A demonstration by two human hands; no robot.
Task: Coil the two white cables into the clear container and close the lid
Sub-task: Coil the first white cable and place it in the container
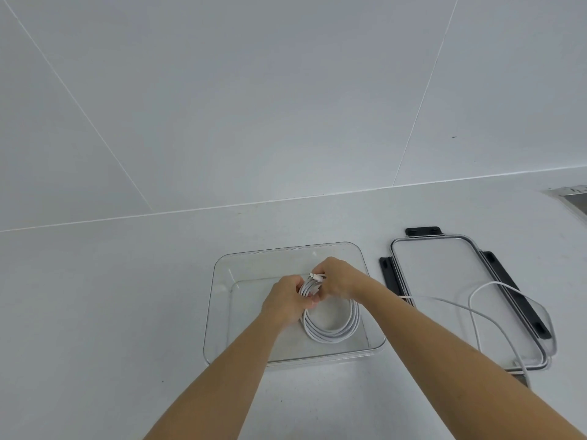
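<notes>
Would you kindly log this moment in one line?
left hand and right hand hold coiled cable in container | second cable loose on lid | lid off

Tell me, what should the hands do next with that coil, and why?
Probably lay the coil flat in the container and let go. Both the left hand and right hand grip its top, the right pinching the plug, so the winding looks finished. The second cable lies loose across the lid, waiting for free hands.
</notes>
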